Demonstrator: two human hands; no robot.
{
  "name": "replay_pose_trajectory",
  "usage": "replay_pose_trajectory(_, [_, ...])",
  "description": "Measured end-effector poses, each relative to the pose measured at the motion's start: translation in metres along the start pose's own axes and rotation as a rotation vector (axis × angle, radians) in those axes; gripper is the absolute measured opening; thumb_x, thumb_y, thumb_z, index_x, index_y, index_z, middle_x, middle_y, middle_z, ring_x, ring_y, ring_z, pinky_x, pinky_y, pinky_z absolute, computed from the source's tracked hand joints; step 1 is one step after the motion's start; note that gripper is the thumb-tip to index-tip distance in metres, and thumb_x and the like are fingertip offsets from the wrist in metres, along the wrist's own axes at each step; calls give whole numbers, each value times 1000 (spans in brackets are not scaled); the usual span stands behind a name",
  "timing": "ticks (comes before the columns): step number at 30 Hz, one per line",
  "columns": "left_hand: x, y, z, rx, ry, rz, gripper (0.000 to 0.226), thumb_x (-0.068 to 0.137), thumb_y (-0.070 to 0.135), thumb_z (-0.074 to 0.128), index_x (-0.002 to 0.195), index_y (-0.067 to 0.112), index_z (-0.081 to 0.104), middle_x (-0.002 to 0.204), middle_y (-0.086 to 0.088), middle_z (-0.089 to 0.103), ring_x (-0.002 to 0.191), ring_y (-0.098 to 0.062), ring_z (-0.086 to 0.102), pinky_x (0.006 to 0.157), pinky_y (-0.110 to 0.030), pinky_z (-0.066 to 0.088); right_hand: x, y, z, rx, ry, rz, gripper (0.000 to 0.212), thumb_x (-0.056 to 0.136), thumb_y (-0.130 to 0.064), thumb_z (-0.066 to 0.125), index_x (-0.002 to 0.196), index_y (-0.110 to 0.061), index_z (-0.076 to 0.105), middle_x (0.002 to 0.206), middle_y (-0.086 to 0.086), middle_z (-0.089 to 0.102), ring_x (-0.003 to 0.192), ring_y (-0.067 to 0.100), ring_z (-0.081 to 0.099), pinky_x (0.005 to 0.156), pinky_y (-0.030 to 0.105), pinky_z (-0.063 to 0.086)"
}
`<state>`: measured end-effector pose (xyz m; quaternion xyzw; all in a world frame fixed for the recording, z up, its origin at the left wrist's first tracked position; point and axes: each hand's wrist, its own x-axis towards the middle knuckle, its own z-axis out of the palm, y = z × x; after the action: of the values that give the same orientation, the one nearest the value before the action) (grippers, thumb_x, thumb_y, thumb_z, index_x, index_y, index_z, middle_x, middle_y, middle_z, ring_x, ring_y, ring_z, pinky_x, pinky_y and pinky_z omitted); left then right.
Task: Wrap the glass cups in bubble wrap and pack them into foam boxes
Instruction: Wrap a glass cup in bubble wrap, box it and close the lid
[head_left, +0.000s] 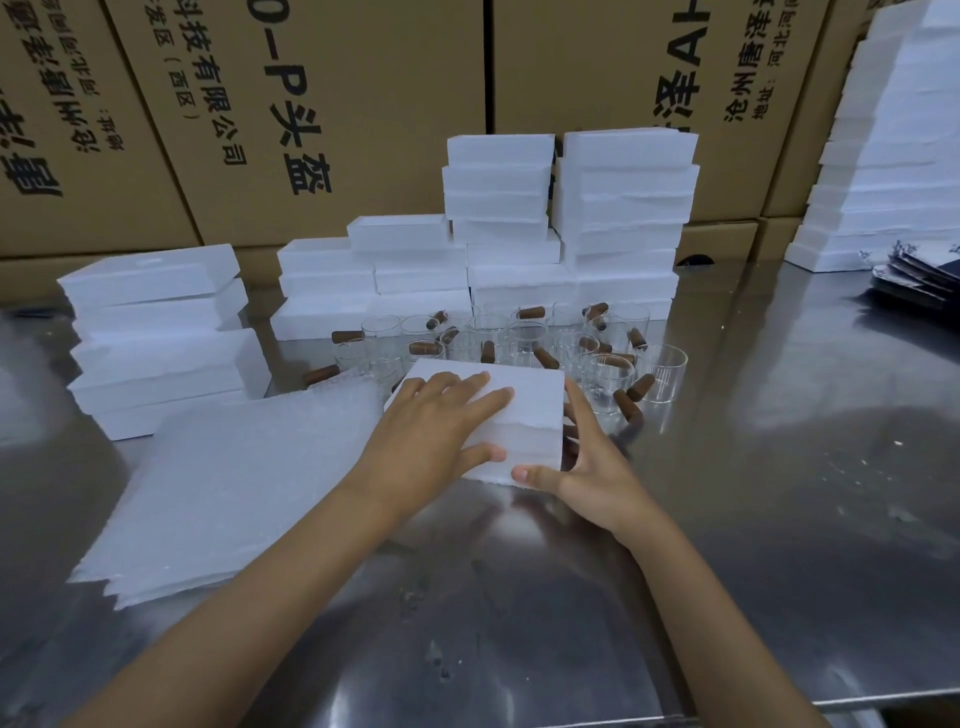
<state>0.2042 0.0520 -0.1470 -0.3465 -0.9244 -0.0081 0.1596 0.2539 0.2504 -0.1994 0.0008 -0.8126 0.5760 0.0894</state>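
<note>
Two hands hold one closed foam box (498, 410) on the shiny worktop (779, 467). That box is the landmark for everything else. The left hand (431, 426) lies flat on its lid with straight fingers (483, 402), and its thumb presses the near side. The right hand (587, 467) is spread open against the right side of the box, with its thumb on the near bottom edge.

What could go wrong? The glass cups (519, 338) with brown handles stand very close, just behind the box and to its right. If the box slides back or swings right, I think it could bump them, and they could tip, roll or crack. Foam is light and crumbly, so a hard squeeze could break a corner.

Counting: one box in the hands. I cannot tell if a cup is inside it. About fifteen cups, too crowded to count well. One pile of bubble wrap sheets (234, 488) left of the box. Many more foam boxes (156, 338) in stacks behind and to the left, about twenty or more.
</note>
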Motion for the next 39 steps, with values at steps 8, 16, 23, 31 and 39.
replay_pose_trajectory(8, [-1,3,8,-38,-14,-6,61,100,53,43,155,38,23,165,6,19,151,-21,19,119,-38,13,1,4,0,-20,21,-2,111,73,-19,88,154,-44,16,137,-14,54,127,7,51,108,39,45])
replay_pose_trajectory(16, [-6,0,12,-122,-36,9,64,102,50,43,156,43,9,167,9,7,153,-17,7,122,-37,4,4,7,6,13,36,-11,108,73,-30,88,145,-56,12,124,-40,47,110,-27,45,90,7,43])
replay_pose_trajectory(23, [-1,-1,7,-94,-53,36,67,102,31,53,157,38,16,166,6,12,152,-20,13,120,-37,8,1,4,6,-9,85,-12,103,73,-34,87,149,-51,18,122,-34,54,111,-16,53,99,22,46])
replay_pose_trajectory(31, [9,-20,-3,-311,-99,-26,65,94,27,67,151,33,36,161,10,29,147,-14,24,118,-29,16,-3,-1,4,11,122,19,101,70,-45,87,149,-50,24,127,-20,58,113,0,58,102,36,50])
replay_pose_trajectory(39, [10,-42,-4,-532,-66,-269,62,73,37,86,125,37,53,153,1,34,138,-19,34,101,-24,27,-1,3,2,31,121,27,105,67,-46,88,150,-48,23,131,-16,59,116,8,60,104,41,50])
